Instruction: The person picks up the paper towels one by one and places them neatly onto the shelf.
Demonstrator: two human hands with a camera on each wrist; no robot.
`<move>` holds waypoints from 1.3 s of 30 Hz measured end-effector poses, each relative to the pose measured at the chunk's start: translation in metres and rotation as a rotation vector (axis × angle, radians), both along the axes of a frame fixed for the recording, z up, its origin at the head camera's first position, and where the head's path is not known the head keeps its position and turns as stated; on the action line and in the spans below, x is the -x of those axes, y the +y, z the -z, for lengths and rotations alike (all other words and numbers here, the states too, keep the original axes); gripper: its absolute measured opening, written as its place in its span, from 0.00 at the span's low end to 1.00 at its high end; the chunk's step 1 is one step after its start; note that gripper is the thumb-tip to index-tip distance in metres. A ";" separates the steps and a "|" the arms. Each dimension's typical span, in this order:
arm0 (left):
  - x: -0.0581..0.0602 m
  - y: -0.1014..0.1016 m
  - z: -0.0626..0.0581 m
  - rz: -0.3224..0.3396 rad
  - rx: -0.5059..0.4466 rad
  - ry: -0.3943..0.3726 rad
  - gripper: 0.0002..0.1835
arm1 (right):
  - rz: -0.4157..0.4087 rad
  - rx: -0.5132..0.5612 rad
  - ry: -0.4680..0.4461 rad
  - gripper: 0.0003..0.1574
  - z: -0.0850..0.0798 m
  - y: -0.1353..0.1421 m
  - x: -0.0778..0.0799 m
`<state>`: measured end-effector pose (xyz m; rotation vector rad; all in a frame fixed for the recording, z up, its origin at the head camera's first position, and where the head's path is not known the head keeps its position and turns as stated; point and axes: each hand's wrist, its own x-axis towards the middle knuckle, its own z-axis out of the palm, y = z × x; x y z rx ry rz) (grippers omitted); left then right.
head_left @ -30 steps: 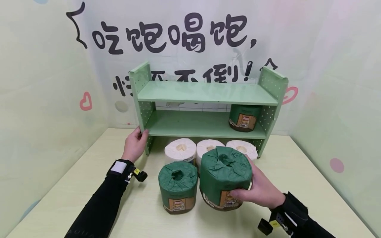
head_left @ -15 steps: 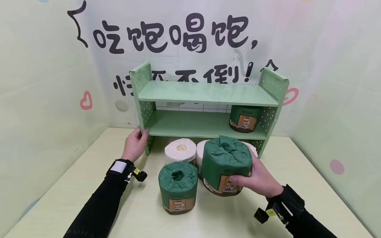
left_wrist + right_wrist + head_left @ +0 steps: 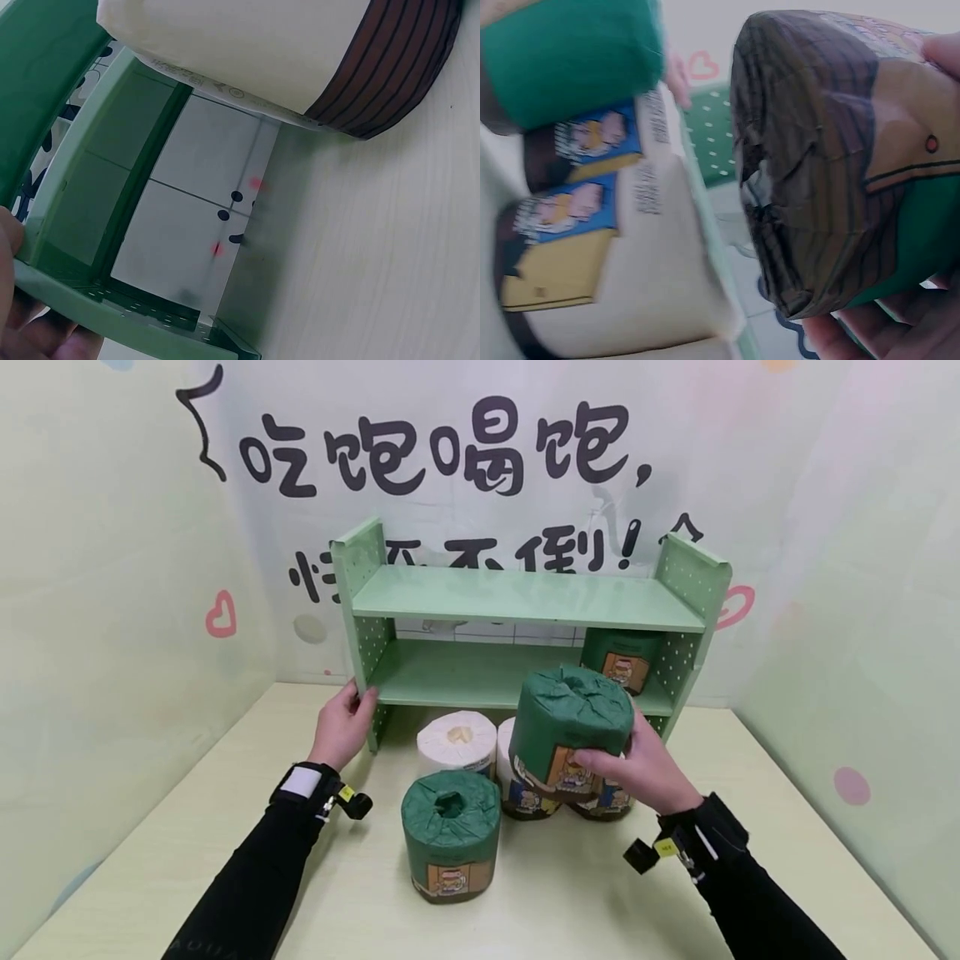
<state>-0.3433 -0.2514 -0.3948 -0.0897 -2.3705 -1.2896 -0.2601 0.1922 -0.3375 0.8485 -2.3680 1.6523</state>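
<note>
In the head view my right hand (image 3: 651,768) holds a green-wrapped toilet paper roll (image 3: 562,718) in the air, thumb across its front label. The roll hangs before the middle board of a green two-tier shelf (image 3: 525,597). Its brown pleated underside (image 3: 802,165) faces the right wrist camera. At the shelf's left side panel, my left hand (image 3: 341,727) grips the edge between thumb and fingers. A second green roll (image 3: 450,831) stands on the table in front. Another green roll (image 3: 618,652) sits at the right end of the middle board, partly covered by the held one.
Under the shelf stand white-wrapped rolls (image 3: 457,739) in a row; the held roll and right hand partly hide those on the right. The pale wooden table (image 3: 555,893) is bounded by printed curtain walls at the back and both sides.
My right hand has raised the green toilet paper roll and carried it forward from above the table to the middle board's front edge. The left hand keeps its grip on the side panel.
</note>
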 end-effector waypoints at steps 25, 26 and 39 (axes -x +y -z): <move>0.001 0.001 0.002 -0.005 0.014 0.021 0.27 | 0.143 0.022 -0.166 0.61 -0.012 -0.009 0.053; 0.001 0.001 0.003 -0.004 0.015 0.023 0.27 | 0.141 0.024 -0.172 0.62 -0.013 -0.010 0.054; -0.004 0.002 -0.001 0.006 0.002 0.011 0.26 | 0.201 0.000 -0.223 0.70 -0.011 -0.017 0.066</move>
